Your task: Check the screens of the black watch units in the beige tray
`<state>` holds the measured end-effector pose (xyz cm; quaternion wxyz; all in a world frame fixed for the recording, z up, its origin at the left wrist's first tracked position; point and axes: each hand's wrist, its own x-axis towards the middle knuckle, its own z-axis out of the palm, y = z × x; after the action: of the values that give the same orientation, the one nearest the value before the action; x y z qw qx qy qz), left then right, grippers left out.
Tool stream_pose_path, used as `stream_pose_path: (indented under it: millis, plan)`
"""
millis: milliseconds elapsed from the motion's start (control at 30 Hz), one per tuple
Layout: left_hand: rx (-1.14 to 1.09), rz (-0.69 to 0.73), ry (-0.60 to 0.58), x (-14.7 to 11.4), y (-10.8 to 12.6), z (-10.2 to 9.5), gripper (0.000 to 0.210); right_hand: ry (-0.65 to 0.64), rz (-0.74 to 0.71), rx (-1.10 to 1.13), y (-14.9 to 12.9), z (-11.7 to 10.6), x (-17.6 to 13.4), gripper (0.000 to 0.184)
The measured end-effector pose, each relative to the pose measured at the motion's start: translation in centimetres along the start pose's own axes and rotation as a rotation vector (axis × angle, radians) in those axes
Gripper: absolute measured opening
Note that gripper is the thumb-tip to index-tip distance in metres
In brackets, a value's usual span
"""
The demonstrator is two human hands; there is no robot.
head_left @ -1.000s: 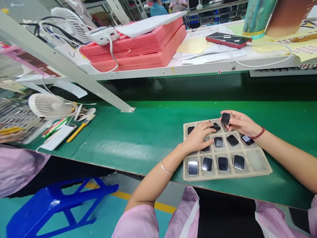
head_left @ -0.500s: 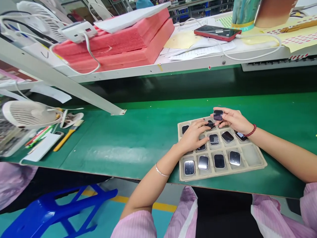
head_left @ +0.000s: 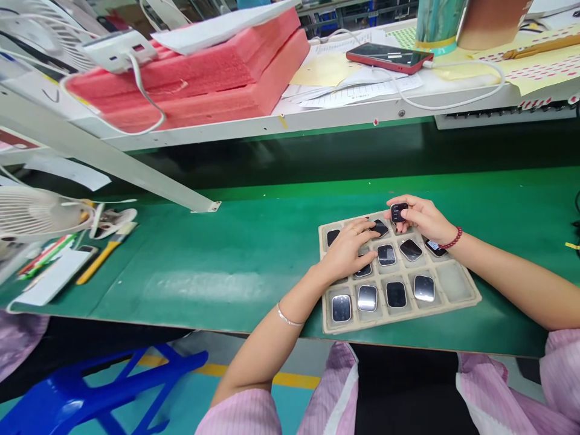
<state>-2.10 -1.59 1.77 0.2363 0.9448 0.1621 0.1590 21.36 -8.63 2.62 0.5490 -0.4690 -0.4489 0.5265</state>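
**Watch body lifted over a tray of screens**

The right hand [head_left: 419, 219] pinches a small watch body [head_left: 399, 212] between thumb and fingertips, just above the far edge of the tan tray [head_left: 457, 299], which lies near the desk's [head_left: 226, 254] front edge, toward its right. The left hand [head_left: 348, 251] lies flat on the tray, fingers spread and loosely open over the far-left pockets, one fingertip touching a screen there [head_left: 379, 228]; it grips nothing.

The watch body looks light, rigid and smooth, with a glossy glass face that would likely smear or scratch, so the side edges seem the safest place to grip. It is held nearly upright, face toward the camera, long axis roughly vertical.

Other screens [head_left: 396, 294] lie face-up in their pockets; the near-right pocket holds none.
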Motion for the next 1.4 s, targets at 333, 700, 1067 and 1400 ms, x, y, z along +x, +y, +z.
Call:
stream_pose_path:
  millis: [333,700,1067,1400]
  plan:
    - [0.004,0.002,-0.001,0.00,-0.04,0.02,0.038,-0.031,-0.023,-0.009,-0.03,-0.11,-0.03,0.034]
    - [0.003,-0.002,0.000,0.02,0.05,-0.03,0.037,-0.029,-0.029,-0.098,0.23,-0.15,0.10,0.035]
    - [0.011,0.011,0.001,0.03,-0.15,0.06,0.037,-0.040,-0.025,-0.103,0.28,-0.11,0.16,0.033]
    - [0.007,0.002,-0.003,0.03,-0.07,0.00,0.037,-0.040,-0.017,-0.101,0.37,-0.03,0.20,0.033]
